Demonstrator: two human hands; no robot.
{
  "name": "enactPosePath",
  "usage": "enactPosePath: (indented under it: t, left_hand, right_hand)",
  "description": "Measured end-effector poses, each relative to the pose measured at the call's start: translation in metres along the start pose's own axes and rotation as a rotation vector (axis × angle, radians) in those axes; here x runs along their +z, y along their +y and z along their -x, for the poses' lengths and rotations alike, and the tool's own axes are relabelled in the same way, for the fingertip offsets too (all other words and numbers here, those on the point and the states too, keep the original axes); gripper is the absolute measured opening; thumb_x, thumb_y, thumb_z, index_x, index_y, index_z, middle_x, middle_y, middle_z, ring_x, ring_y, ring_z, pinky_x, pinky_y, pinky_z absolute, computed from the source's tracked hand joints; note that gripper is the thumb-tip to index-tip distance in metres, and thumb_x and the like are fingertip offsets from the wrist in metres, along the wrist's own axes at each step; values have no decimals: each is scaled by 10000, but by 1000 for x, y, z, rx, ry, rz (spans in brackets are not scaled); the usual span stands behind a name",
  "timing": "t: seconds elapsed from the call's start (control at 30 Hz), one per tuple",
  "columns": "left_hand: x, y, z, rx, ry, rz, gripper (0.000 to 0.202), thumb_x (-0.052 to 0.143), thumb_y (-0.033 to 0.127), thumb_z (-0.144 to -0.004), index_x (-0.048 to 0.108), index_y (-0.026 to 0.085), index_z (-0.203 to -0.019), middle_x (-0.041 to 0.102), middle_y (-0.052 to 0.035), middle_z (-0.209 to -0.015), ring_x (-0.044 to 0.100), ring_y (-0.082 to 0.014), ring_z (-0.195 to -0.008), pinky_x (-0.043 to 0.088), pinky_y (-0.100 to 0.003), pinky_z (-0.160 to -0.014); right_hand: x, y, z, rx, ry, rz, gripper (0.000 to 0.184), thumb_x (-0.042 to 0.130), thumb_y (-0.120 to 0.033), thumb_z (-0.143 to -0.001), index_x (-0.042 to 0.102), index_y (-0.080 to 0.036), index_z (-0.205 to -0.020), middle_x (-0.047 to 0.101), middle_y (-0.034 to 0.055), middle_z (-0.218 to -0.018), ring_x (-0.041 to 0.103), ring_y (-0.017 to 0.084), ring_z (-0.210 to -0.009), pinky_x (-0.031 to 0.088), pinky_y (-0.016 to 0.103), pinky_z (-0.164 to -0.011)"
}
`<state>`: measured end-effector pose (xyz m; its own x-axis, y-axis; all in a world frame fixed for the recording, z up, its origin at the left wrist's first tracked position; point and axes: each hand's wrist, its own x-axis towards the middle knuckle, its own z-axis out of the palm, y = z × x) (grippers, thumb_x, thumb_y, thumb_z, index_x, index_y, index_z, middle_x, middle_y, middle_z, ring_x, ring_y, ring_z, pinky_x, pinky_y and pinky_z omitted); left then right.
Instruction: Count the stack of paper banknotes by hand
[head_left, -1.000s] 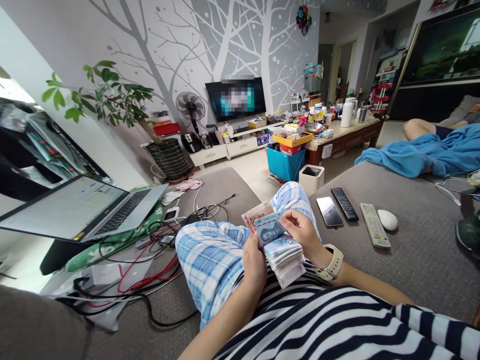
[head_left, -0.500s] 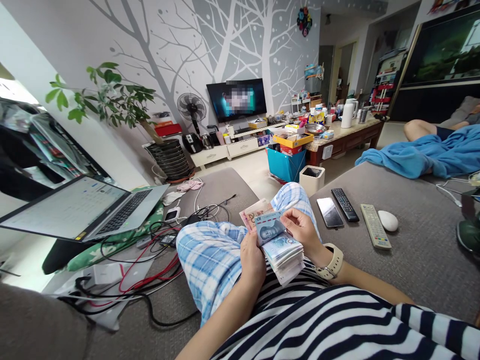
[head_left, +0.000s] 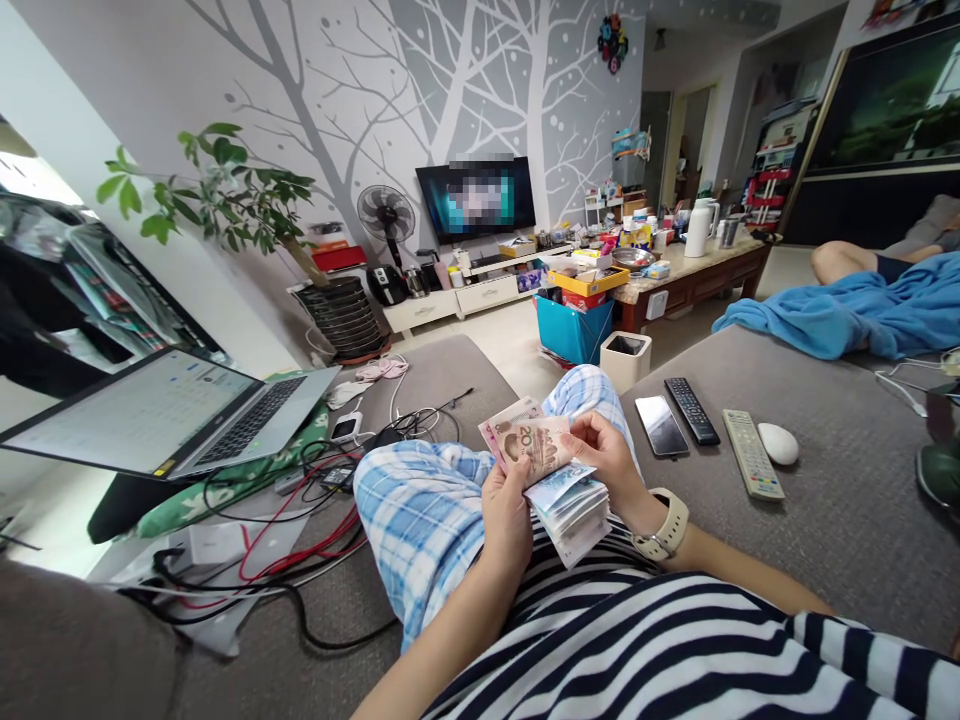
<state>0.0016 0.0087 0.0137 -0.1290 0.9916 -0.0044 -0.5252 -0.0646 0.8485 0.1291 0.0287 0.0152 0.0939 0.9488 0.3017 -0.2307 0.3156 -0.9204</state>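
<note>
- As seen from the head view, seated on a grey sofa [head_left: 825, 520] in a living room, with knees in blue plaid trousers [head_left: 420, 510] drawn up in front.
- Far wall: painted with grey tree shapes; television [head_left: 476, 197], standing fan [head_left: 386, 215] and potted plant [head_left: 217, 195] ranged along it.
- Centre of room: low desk [head_left: 697, 280] loaded with containers and a white jug; blue bin [head_left: 574, 330] and white waste bin [head_left: 625, 360] just in front of it.
- Left part of the sofa: open laptop [head_left: 187, 415] resting on a green cushion, with a tangle of red and black cables [head_left: 300, 540] beside it.
- Right part of the sofa: phone [head_left: 661, 425], black remote [head_left: 691, 409], light remote [head_left: 752, 466] and white mouse [head_left: 778, 443] laid in a row, near the right hand but not touching it.
- Far right: blue blanket [head_left: 847, 310] lying beside another person's bare leg.
- Stack of banknotes [head_left: 574, 505]: held above the lap between both hands, just in front of the striped shirt, edges slightly fanned.
- Left hand [head_left: 506, 510]: fingers closed around the left end of the stack, thumb pressed onto the top.
- Right hand [head_left: 611, 455]: thumb and fingers closed on the right edge of the brown note [head_left: 536, 445], uppermost and raised clear of the stack, with pink notes just behind it.
- Right wrist: watch [head_left: 664, 525] with a pale strap.
</note>
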Motion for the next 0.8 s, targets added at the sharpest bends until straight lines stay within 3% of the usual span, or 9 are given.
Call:
enactPosePath:
  t: [0.2, 0.5, 0.8]
  left_hand:
    - [3, 0, 3, 27, -14, 6, 330, 651, 334, -717, 680, 176, -1006, 728, -90, -1045, 681, -269, -950, 516, -398, -851]
    - [-6, -4, -2, 120, 122, -157, 266, 596, 368, -752, 720, 162, -864, 735, -73, -964, 648, -269, -974, 499, -377, -871]
    - [-4, -6, -3, 83, 56, -61, 295, 594, 348, -741, 734, 165, -924, 739, -95, -993, 666, -286, -974, 504, -425, -895]
  right_hand:
    - [-4, 5, 3, -6, -53, 88, 286, 665, -451, -767, 564, -203, -667, 506, -22, -619, 437, 136, -576, 360, 273, -551]
    - [-2, -1, 8, 13, -61, 50, 297, 678, -470, -752, 571, -198, -699, 539, -23, -627, 453, 130, -576, 366, 257, -542]
    - [-1, 0, 10, 21, -64, 35, 304, 669, -481, -762, 575, -196, -712, 512, -28, -611, 437, 125, -558, 359, 251, -528]
